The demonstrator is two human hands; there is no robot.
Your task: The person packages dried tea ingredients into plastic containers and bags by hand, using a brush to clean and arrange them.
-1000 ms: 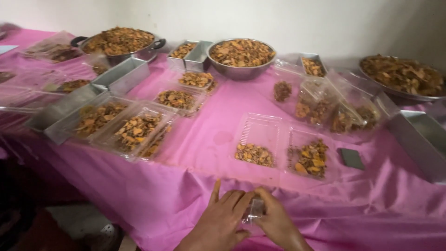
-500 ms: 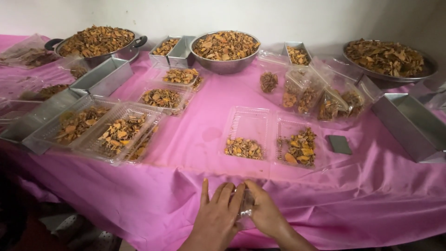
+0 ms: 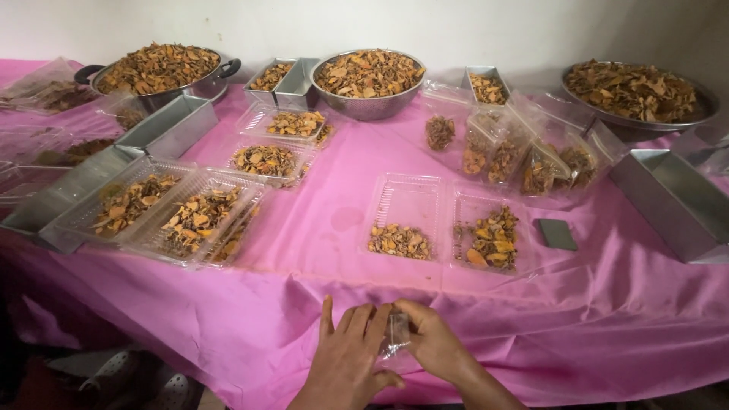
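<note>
Between my fingertips (image 3: 395,313) I am pinching a small clear plastic bag (image 3: 396,335), upright, both hands closed on it, right hand (image 3: 434,342) and left hand (image 3: 351,357) equally near.

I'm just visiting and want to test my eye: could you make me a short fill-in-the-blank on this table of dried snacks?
1. The table is covered with a ____ cloth.
2. Both hands, left hand and right hand, pinch a small clear ____ between them.
3. The round bowl at the back middle is made of ____.
4. The small dark flat thing lies to the ____ of the two clear trays nearest the hands.

Missing words: pink; plastic bag; metal; right
</note>
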